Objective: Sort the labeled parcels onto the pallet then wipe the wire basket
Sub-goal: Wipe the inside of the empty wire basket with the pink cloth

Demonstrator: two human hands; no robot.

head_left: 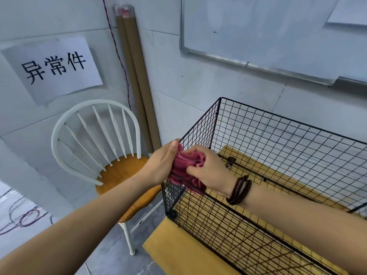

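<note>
Both hands are at the wire basket (278, 116), on its near-left top edge. The left hand (161, 165) grips the red cloth (184, 165) from outside the basket, thumb up; the right hand (211, 171) curls into it from inside. Bunched over the wire like that, the cloth probably catches both faces of the rim in one pass. No parcel shows in the basket, so this looks like the wiping stage. A white chair (95, 139) stands just outside the basket's left end.
</note>
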